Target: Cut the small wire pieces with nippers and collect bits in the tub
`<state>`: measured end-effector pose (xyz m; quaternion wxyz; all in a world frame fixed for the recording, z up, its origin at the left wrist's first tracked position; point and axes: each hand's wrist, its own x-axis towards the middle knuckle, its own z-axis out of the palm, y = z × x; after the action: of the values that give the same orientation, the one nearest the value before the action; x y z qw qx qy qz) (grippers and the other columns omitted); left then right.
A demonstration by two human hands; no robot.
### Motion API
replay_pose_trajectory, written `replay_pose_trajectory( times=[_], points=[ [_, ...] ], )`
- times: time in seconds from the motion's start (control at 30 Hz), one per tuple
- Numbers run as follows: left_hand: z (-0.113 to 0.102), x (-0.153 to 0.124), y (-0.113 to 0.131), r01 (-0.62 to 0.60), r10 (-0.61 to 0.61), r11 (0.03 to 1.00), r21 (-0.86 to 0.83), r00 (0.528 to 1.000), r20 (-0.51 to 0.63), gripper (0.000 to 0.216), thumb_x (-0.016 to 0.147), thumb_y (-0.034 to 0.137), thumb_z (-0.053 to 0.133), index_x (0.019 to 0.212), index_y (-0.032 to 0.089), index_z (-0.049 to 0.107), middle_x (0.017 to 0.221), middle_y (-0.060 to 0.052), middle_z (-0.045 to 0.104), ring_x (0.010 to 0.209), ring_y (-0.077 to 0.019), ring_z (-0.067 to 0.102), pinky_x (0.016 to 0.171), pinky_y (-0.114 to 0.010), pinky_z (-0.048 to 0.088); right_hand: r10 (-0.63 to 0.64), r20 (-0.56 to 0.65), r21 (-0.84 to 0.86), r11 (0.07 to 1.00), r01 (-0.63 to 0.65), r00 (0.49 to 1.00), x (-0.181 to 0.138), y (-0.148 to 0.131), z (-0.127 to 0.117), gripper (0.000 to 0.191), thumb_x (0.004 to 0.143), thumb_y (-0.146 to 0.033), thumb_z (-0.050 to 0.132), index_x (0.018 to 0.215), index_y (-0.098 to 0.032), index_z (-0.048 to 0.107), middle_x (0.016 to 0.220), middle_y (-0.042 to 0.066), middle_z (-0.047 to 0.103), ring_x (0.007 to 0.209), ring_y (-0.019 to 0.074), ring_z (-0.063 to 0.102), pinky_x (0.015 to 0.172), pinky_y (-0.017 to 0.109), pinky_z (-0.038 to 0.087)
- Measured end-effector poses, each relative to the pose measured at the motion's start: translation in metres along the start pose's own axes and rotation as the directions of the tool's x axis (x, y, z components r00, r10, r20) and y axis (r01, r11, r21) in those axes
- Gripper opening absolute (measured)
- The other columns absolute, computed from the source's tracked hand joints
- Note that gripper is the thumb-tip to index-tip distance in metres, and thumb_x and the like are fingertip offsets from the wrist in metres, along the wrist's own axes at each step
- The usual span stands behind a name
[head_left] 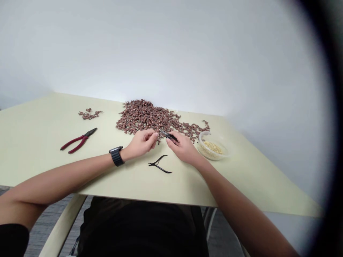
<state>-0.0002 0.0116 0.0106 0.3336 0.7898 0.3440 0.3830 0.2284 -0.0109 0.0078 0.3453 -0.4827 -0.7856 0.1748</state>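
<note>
At the middle of the counter [40, 135], the fingers of the left hand [142, 142] press together at the tip of the small black pliers [168, 135] gripped by the right hand [182, 147], at 6 o'clock of the brown pile [150, 117], with black nippers [160, 165] at 6 o'clock of the hands, a clear bowl [214, 154] at 3 o'clock and red-handled pliers [79, 140] at 9 o'clock.

Piece [158, 135] in left hand [142, 143] too small to tell; right hand [182, 147] hides most of its tool [167, 134]

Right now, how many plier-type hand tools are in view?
3: red-handled pliers lying left on the pale table, black metal nippers lying nearest the camera, and a small black tool held in the right hand. The brown pile could hide more.
</note>
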Motion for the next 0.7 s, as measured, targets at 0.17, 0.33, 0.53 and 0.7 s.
replay_pose_trajectory(
  times=[0.17, 0.33, 0.53, 0.7],
  points=[
    [-0.006, 0.004, -0.009, -0.155, 0.177, 0.932, 0.329, 0.983, -0.039, 0.036, 0.102, 0.040, 0.047, 0.077, 0.017, 0.056, 0.065, 0.002, 0.059, 0.056, -0.0079, 0.047, 0.058, -0.023, 0.032, 0.221, 0.263, 0.477, 0.816, -0.326, 0.939, -0.001, -0.009, 0.010, 0.044, 0.099, -0.062, 0.043, 0.102, -0.021, 0.059, 0.078, -0.001, 0.046, 0.058, 0.0100, 0.031, 0.048, 0.022, 0.026],
    [-0.005, 0.004, -0.007, -0.088, 0.110, 0.963, 0.256, 0.991, -0.072, 0.041, 0.103, 0.041, 0.044, 0.073, 0.017, 0.057, 0.066, 0.000, 0.063, 0.057, -0.0084, 0.051, 0.059, -0.023, 0.036, 0.165, 0.070, 0.278, 0.944, -0.178, 0.984, 0.000, -0.003, 0.008, 0.038, 0.097, -0.056, 0.051, 0.101, -0.020, 0.061, 0.084, 0.001, 0.055, 0.068, 0.0123, 0.043, 0.060, 0.024, 0.036],
    [0.000, 0.001, -0.001, 0.084, -0.081, 0.992, -0.094, 0.996, 0.030, 0.053, 0.103, 0.052, 0.038, 0.069, 0.016, 0.056, 0.058, -0.001, 0.061, 0.047, -0.0079, 0.050, 0.052, -0.021, 0.040, -0.036, -0.062, -0.103, 0.994, 0.029, 0.997, 0.001, 0.005, 0.002, 0.029, 0.098, -0.046, 0.053, 0.107, -0.019, 0.061, 0.085, 0.003, 0.057, 0.076, 0.0167, 0.050, 0.070, 0.029, 0.037],
    [0.000, 0.003, 0.000, 0.153, -0.133, 0.951, -0.270, 0.987, 0.091, 0.052, 0.102, 0.054, 0.042, 0.067, 0.017, 0.052, 0.058, -0.002, 0.059, 0.046, -0.0080, 0.051, 0.048, -0.021, 0.040, -0.097, -0.036, -0.173, 0.981, 0.089, 0.995, 0.001, 0.006, 0.001, 0.031, 0.099, -0.045, 0.051, 0.113, -0.019, 0.060, 0.088, 0.005, 0.057, 0.077, 0.0181, 0.050, 0.072, 0.030, 0.037]
  ],
)
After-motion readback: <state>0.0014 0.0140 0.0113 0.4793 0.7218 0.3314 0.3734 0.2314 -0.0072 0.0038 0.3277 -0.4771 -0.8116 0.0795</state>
